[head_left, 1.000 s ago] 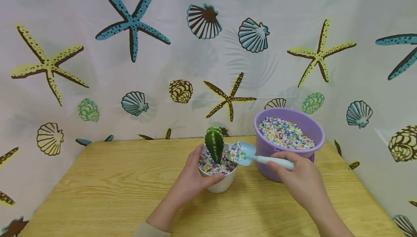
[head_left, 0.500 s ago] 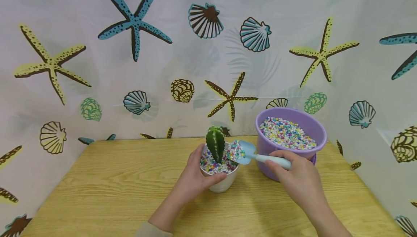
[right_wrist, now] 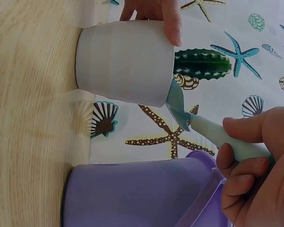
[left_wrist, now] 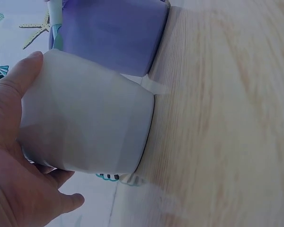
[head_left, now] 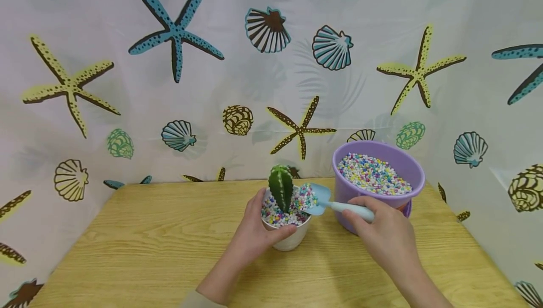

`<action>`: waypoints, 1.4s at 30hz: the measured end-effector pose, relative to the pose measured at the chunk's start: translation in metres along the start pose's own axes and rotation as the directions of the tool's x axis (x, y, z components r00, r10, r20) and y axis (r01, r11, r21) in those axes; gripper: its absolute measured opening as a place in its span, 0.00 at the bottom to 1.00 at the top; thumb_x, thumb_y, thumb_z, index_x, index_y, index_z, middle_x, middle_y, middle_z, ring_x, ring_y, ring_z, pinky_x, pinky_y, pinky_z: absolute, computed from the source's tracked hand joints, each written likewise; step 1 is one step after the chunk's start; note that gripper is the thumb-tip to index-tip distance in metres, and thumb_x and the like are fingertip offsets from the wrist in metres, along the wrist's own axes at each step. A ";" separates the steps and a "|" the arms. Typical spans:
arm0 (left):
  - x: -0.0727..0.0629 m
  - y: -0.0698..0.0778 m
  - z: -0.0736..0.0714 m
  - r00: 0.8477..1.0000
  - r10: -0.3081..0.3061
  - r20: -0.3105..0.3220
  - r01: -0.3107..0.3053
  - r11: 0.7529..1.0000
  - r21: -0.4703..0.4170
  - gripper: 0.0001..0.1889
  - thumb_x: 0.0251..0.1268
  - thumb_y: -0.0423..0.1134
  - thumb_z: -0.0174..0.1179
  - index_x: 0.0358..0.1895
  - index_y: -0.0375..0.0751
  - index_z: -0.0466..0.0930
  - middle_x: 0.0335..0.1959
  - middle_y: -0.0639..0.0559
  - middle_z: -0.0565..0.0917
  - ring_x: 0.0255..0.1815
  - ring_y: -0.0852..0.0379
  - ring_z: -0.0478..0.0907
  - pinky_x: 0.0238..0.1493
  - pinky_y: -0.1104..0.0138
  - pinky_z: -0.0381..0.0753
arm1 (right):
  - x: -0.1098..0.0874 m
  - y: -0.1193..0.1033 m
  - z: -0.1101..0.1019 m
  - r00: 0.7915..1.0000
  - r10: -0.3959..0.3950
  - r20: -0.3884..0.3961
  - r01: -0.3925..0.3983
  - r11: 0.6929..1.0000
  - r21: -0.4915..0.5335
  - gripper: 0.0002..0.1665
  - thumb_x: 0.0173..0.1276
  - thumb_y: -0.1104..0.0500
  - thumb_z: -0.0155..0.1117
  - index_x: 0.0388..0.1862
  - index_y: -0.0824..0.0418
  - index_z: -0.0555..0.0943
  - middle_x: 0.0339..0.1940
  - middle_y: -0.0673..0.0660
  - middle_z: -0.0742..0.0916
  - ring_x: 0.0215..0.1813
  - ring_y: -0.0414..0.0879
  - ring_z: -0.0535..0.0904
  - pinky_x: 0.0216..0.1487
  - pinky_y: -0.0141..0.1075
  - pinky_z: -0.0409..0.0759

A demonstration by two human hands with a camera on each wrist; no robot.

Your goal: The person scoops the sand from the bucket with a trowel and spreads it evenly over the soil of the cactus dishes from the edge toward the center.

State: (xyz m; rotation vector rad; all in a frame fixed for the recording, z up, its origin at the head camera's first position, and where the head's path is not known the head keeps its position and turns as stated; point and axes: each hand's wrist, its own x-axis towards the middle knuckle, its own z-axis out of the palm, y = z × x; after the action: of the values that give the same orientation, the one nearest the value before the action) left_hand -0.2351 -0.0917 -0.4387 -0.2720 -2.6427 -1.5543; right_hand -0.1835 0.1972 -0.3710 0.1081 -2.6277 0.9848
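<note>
My left hand (head_left: 254,235) wrapped the white pot (head_left: 290,239) while my right hand (head_left: 388,237) gripped the blue scoop (head_left: 326,200), its pebble-laden blade over the pot's right rim beside the cactus (head_left: 281,187).

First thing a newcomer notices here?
The green cactus standing in the white pot at table centre, held by the left hand. The right hand holds a blue scoop heaped with coloured pebbles over the pot, beside the pebble-filled purple bucket.
</note>
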 end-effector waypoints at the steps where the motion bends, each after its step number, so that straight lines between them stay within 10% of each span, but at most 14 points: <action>1: 0.000 0.000 0.000 1.000 -0.001 -0.003 0.001 1.000 0.000 0.66 0.59 0.59 0.84 0.90 0.37 0.49 0.85 0.31 0.59 0.82 0.31 0.65 0.80 0.35 0.66 | 0.000 0.000 0.000 1.000 -0.004 -0.001 0.004 1.000 -0.003 0.17 0.77 0.42 0.76 0.54 0.50 0.92 0.37 0.47 0.92 0.29 0.44 0.79 0.34 0.42 0.76; 30: -0.004 0.007 0.015 0.996 0.004 -0.091 -0.004 1.000 -0.002 0.66 0.59 0.58 0.85 0.89 0.34 0.50 0.84 0.28 0.59 0.81 0.29 0.65 0.79 0.37 0.67 | -0.002 -0.003 -0.002 0.992 -0.085 -0.091 0.079 0.994 -0.071 0.13 0.74 0.46 0.79 0.52 0.50 0.92 0.40 0.48 0.92 0.33 0.42 0.81 0.34 0.43 0.77; 42: 0.004 0.003 -0.006 0.995 -0.075 0.063 0.079 0.995 -0.061 0.68 0.60 0.55 0.85 0.92 0.44 0.43 0.89 0.32 0.49 0.86 0.27 0.55 0.83 0.33 0.56 | -0.001 0.000 0.000 0.978 -0.150 -0.146 0.136 0.985 -0.103 0.14 0.72 0.50 0.82 0.51 0.52 0.93 0.42 0.50 0.93 0.33 0.43 0.82 0.33 0.46 0.79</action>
State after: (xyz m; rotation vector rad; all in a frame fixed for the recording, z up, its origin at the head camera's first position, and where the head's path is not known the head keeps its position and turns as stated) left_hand -0.2383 -0.0951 -0.4332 -0.2273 -2.6831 -1.6813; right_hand -0.1823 0.1968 -0.3715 0.1889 -2.4810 0.7888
